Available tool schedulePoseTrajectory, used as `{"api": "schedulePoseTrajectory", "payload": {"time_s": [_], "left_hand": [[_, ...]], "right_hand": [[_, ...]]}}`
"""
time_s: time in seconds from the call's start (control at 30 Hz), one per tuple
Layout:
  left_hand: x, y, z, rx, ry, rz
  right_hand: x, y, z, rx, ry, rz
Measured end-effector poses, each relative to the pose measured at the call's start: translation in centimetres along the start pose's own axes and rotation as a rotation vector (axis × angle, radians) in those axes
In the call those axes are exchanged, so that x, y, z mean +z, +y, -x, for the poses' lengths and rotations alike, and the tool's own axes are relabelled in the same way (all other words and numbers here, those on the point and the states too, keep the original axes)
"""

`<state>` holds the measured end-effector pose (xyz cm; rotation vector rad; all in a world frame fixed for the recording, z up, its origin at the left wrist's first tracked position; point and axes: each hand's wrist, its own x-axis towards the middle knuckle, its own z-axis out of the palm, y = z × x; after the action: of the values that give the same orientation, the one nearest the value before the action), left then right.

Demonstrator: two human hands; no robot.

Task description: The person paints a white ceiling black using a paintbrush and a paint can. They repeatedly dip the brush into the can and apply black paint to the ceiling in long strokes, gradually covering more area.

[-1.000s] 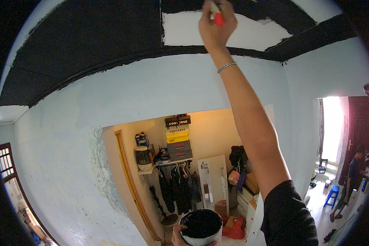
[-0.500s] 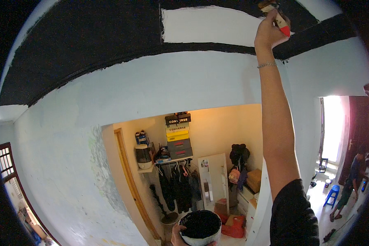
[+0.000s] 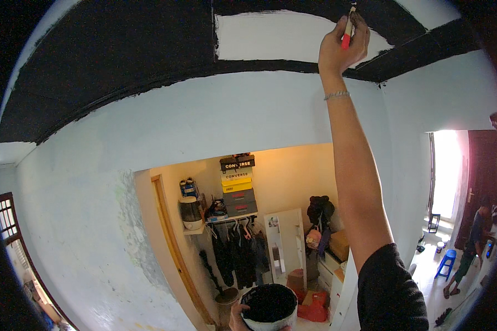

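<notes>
High at the upper right, my right hand (image 3: 345,47) grips a paintbrush (image 3: 348,33) by its pale handle with a red end. Its bristle end is at the top edge and hard to make out. The ceiling (image 3: 121,49) is mostly coated black, and a white unpainted patch (image 3: 270,36) shows beside my right hand. Low in the middle, my left hand (image 3: 237,317) is wrapped round a white paint bucket (image 3: 270,320) holding black paint. Most of that hand is hidden behind or below the bucket.
Ahead is a pale blue wall (image 3: 232,116) with an opening into a nook. Inside are stacked shoe boxes (image 3: 238,187), hanging dark clothes (image 3: 237,254) and a mirror (image 3: 284,243). At the far right, a person (image 3: 472,243) stands near a blue stool (image 3: 446,263) and a bright doorway.
My right hand has shifted left and slightly down with the paintbrush, and turned so the handle stands more upright. The bucket in my left hand stays nearly in place.
</notes>
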<state>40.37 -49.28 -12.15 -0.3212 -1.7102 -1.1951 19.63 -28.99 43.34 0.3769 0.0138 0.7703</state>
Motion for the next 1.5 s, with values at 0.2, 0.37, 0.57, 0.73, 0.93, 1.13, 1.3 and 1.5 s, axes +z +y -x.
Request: {"api": "schedulePoseTrajectory", "payload": {"time_s": [0.2, 0.37, 0.57, 0.73, 0.93, 1.13, 1.3, 1.5], "left_hand": [[0.9, -0.7, -0.1, 0.024, -0.096, 0.052], [2.1, -0.8, -0.1, 0.015, -0.046, 0.03], [2.1, -0.1, -0.2, 0.078, -0.077, 0.117], [2.1, -0.2, 0.2, 0.008, -0.097, 0.098], [3.3, -0.2, 0.1, -0.041, 0.035, 0.001], [2.0, 0.6, 0.2, -0.042, -0.08, 0.071], [2.3, 0.4, 0.3, 0.005, -0.014, -0.004], [2.2, 1.2, 0.2, -0.065, -0.082, -0.001]], "right_hand": [[0.7, 0.9, 1.3, -0.109, -0.237, -0.159], [-0.2, 1.4, 0.0, 0.1, -0.048, -0.207], [1.9, -1.8, 1.9, 0.154, -0.169, -0.299], [-0.3, 0.5, 0.7, 0.152, -0.021, -0.217], [3.6, -1.8, 0.4, 0.124, 0.033, -0.019], [0.7, -3.6, 1.6, -0.102, -0.067, -0.242], [1.6, -2.6, -1.0, 0.295, 0.013, -0.205], [2.3, -5.3, 4.2, -0.018, -0.27, -0.597]]}}
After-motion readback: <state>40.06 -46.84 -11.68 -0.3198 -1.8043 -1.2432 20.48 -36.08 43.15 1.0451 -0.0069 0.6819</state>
